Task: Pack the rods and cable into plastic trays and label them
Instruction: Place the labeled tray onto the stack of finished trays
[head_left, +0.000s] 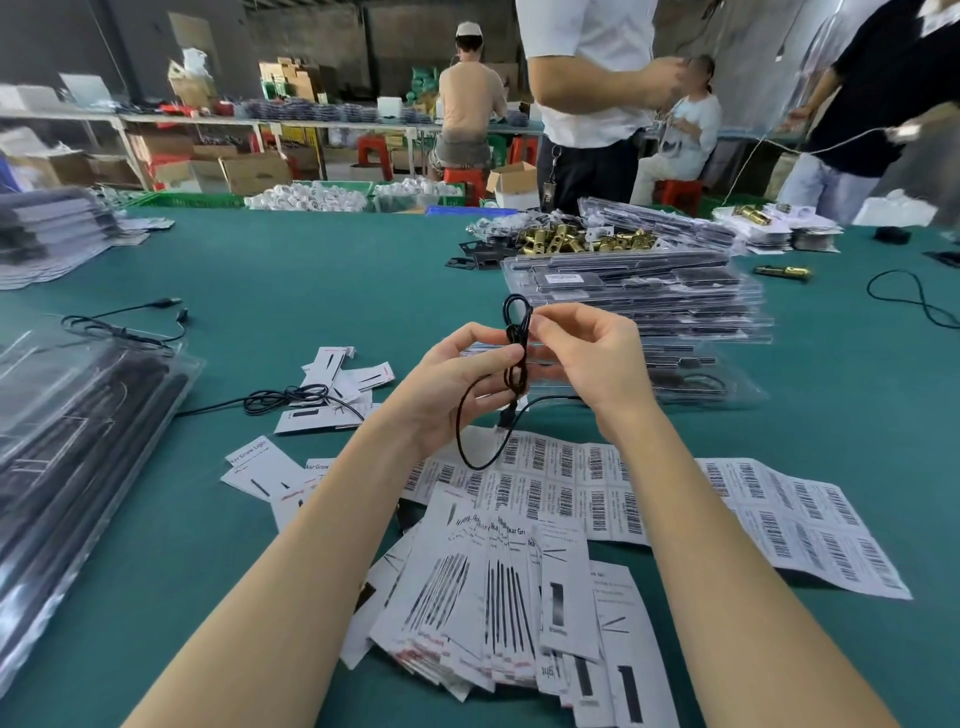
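A thin black cable (517, 343) is held up over the green table between both hands. My left hand (462, 379) pinches its folded bundle from the left. My right hand (587, 353) pinches the same bundle from the right near its top loop. One loop of the cable hangs down over the barcode label sheets (675, 499). A stack of clear plastic trays with black parts (654, 301) stands just behind my hands. More trays holding black rods (78, 431) lie at the left edge.
White printed cards (498, 597) lie heaped in front of me, with more cards (343, 379) and another black cable (291, 397) to the left. Brass parts (571, 239) sit behind the tray stack. Several people stand or sit beyond the table.
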